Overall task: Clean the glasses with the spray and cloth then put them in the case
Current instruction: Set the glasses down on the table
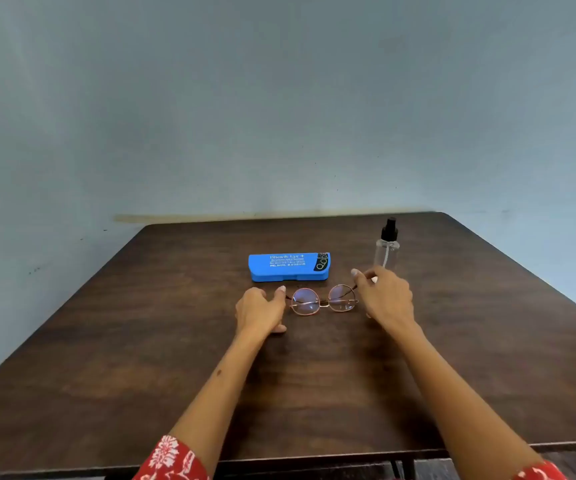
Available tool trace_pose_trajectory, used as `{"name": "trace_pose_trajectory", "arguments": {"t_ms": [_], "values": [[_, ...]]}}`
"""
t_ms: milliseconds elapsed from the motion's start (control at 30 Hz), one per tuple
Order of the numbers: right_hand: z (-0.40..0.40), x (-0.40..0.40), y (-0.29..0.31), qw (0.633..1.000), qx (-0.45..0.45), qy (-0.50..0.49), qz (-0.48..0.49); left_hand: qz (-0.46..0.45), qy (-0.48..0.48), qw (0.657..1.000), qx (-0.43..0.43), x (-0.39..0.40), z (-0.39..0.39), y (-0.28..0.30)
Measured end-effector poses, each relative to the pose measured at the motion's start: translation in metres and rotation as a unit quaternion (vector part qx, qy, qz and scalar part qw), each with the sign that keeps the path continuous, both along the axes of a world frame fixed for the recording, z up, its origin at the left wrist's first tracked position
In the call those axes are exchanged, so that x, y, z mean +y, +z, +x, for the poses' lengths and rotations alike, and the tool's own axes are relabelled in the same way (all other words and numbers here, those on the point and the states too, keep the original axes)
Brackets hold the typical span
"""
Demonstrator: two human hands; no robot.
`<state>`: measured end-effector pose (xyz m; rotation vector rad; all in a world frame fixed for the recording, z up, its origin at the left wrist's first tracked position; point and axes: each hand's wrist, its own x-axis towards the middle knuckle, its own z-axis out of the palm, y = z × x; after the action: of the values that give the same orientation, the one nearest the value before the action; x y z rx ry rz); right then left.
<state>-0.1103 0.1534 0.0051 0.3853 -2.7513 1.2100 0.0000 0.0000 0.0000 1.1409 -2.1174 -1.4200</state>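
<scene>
While we look down from the head camera, both forearms reach forward over a dark wooden tabletop (141, 358) set against a pale blue-grey wall (279, 98).

Left sleeve: red cloth with a white flower print (172, 459) shows at the bottom edge of the view.

Left hand: our left hand (260, 311) sits at the left end of the glasses, fingers curled, one fingertip at the left hinge and the thumb down on the wood. We cannot tell whether it truly pinches the frame or only touches it.

Case: a blue case (289, 267) with white print and a black patch at its right end lies closed, flat on the wood, just behind the glasses and apart from them.

Glasses: the glasses (324, 300) have round lenses in a thin coppery frame. They are between the two hands, in the middle of the tabletop, in front of the case. We cannot tell whether they rest on the wood or are lifted slightly.

Right hand: our right hand (387, 296) is at the right end of the frame, fingers bent, pinching the frame near the right hinge.

Spray: a clear bottle (387, 249) with a black pump top stands upright behind the right hand, to the right of the case; its base is hidden by the fingers.

Right sleeve: a corner of red print (539, 472) shows at the bottom right.
</scene>
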Motion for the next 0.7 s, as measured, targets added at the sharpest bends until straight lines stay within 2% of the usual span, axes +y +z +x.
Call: {"name": "trace_pose_trajectory", "arguments": {"t_ms": [100, 333, 433, 700], "values": [[0.001, -0.003, -0.009, 1.0, -0.006, -0.025, 0.003, 0.082, 0.025, 0.996, 0.026, 0.001, -0.007, 0.003], [0.0, -0.007, -0.024, 0.997, 0.069, -0.021, -0.034, 0.148, 0.001, 0.987, 0.065, 0.001, -0.021, -0.002], [0.001, -0.009, -0.028, 0.994, 0.09, -0.007, -0.06, 0.144, 0.01, 0.985, 0.092, 0.0, -0.024, -0.004], [-0.008, -0.006, -0.037, 0.987, 0.053, -0.002, -0.154, 0.081, 0.006, 0.988, 0.128, -0.001, -0.03, -0.015]]}}
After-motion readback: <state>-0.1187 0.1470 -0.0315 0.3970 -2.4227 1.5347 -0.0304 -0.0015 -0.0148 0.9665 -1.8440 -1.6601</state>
